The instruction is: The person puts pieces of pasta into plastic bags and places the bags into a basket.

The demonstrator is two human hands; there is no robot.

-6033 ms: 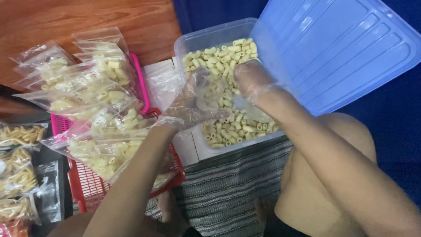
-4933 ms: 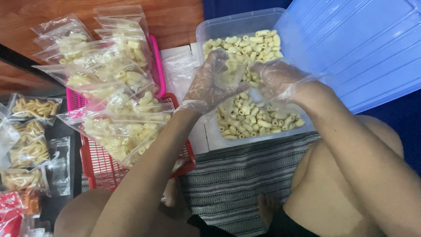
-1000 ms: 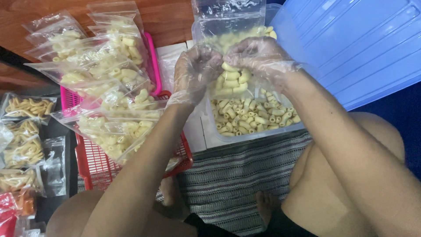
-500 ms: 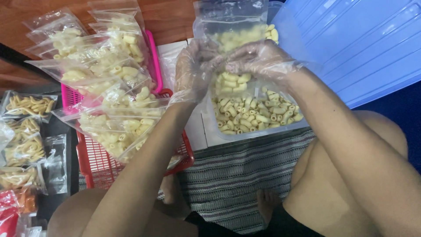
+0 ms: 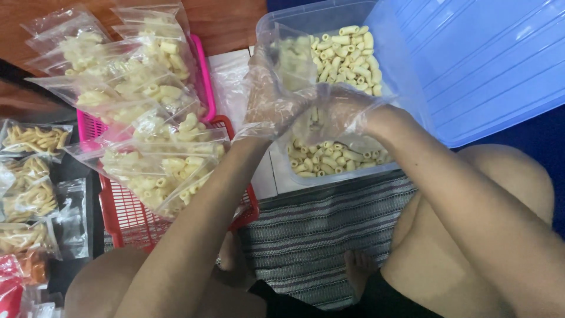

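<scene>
Sat on the floor over a clear plastic tub [image 5: 393,154] of pale tube-shaped snack pieces [image 5: 347,50], both hands in thin see-through gloves. Left hand [image 5: 272,100] pinched around one side of a small clear bag [image 5: 292,65], held upright above the tub's left half, mouth up near the tub's far rim. Right hand [image 5: 347,112] closed on the bag's lower right side, fingers curled inward, low over the pieces; cannot tell whether any pieces lay in that palm. Bag partly filled with the same pale tubes, blurred through the plastic.

Leaned against the tub's right wall: a blue lid [image 5: 488,65], tilted and running past the top and right edges of the view, closing off that side. Tub's near wall met a striped grey mat [image 5: 318,229]. Just left of the tub, a strip of white surface [image 5: 229,82], then a red wire basket [image 5: 135,224] with a pink tray [image 5: 203,65] behind it, both heaped with filled bags [image 5: 159,165] that overhung the rims toward the left forearm. Little room between basket and tub; forearm passed right over the basket's near corner. Further left, flat packets of yellow sticks [image 5: 32,138] on a dark surface. Bare knees and a foot [image 5: 359,274] below the arms.
</scene>
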